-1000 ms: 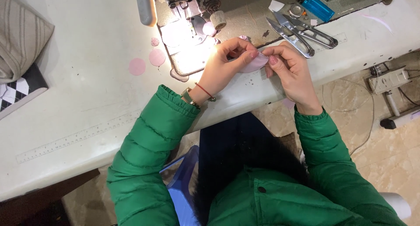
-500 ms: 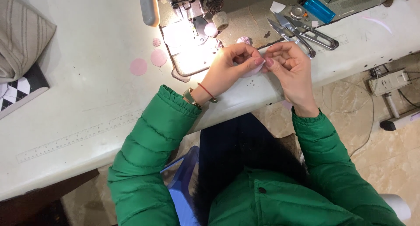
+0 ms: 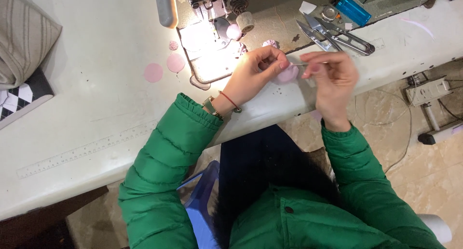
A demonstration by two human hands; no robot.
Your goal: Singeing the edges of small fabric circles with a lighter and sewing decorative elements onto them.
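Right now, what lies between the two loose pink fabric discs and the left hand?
In the head view, the sewing machine's brightly lit needle plate lies between the discs and the left hand.

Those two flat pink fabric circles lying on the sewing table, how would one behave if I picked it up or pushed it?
The pink circles lie perfectly flat on the white table, so each is probably thin, very light and floppy. Pushed, one would likely slide or wrinkle rather than roll. Lying so flush, its edge may be fiddly to lift.
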